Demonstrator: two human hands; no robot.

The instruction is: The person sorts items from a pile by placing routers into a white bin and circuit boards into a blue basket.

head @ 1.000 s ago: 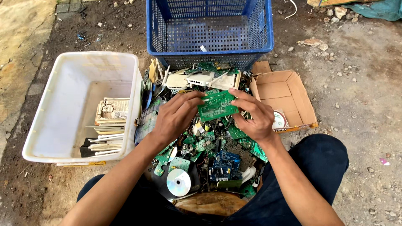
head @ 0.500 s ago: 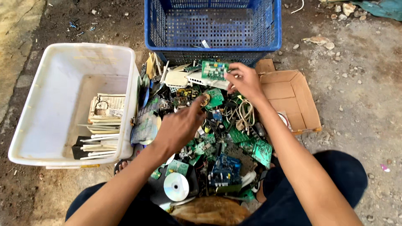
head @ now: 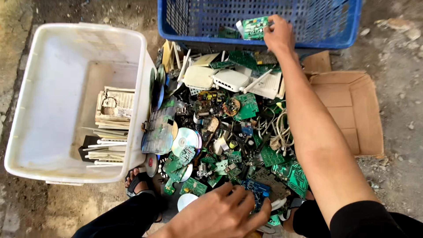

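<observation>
**Green circuit board over the blue crate**

Green circuit board (head: 254, 27) sat pinched in our right hand (head: 277, 35), fingers closed on its right edge, arm stretched forward so the board hung just inside the near wall of the blue crate (head: 335, 42) — held flat and high, likely to get it over the rim. Another green board already lay in the crate beside it.

Our left hand (head: 220, 216) stayed low near our body, fingers spread and curled down onto the scrap pile (head: 220, 132), fingertips touching a blue board (head: 255, 187); we couldn't tell if it actually gripped anything.

Pile held green boards, discs, white router shells and tangled cable, heaped between the containers so each was in arm's reach — white tub (head: 57, 88) on the left with stacked flat parts, open cardboard box (head: 348, 110) on the right. All on bare dirt ground.
</observation>
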